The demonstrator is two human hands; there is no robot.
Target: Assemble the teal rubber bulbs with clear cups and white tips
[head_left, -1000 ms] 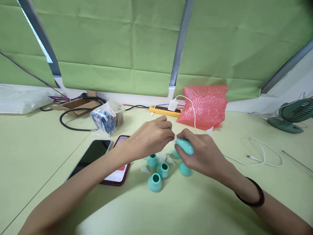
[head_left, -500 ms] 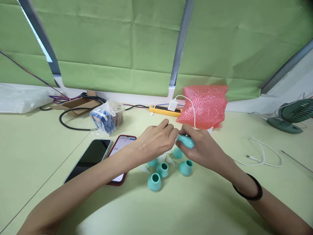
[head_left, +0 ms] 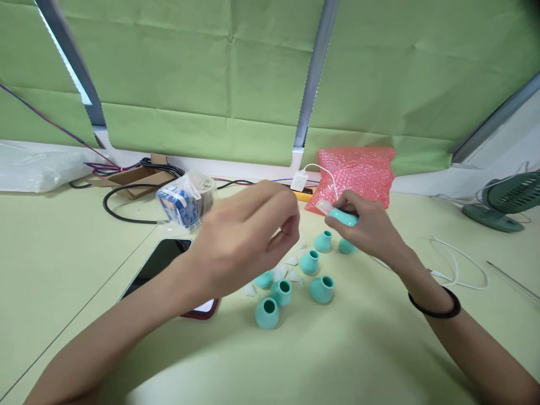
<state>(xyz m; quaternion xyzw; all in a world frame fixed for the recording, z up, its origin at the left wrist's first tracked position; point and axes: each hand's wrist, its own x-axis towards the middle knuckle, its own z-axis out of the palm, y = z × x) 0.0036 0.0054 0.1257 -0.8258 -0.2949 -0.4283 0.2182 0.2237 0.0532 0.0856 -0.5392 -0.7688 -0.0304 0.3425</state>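
Note:
My right hand (head_left: 367, 225) grips a glossy teal piece with a translucent tip (head_left: 343, 217), held tilted above the table with the tip pointing up and left. My left hand (head_left: 253, 236) is raised to the left, apart from that piece, its fingers curled in a pinch; motion blurs it, and anything between the fingertips is hidden. Below the hands stand several small teal vase-shaped pots with open necks, among them a front pot (head_left: 267, 318), a right pot (head_left: 322, 293) and a middle pot (head_left: 309, 264). White scraps (head_left: 292, 275) lie among them.
A dark-screened phone (head_left: 158, 261) lies left, beside a red-cased phone (head_left: 202, 312) mostly hidden by my left arm. Behind are a bagged blue item (head_left: 179, 205), pink bubble wrap (head_left: 358, 174) and a power strip (head_left: 301, 196). A white cable (head_left: 455, 270) and green fan (head_left: 498, 205) are right.
My hands have parted: the left came back toward me and left, the right moved right and slightly up with the teal piece. Its translucent tip and more pots now show.

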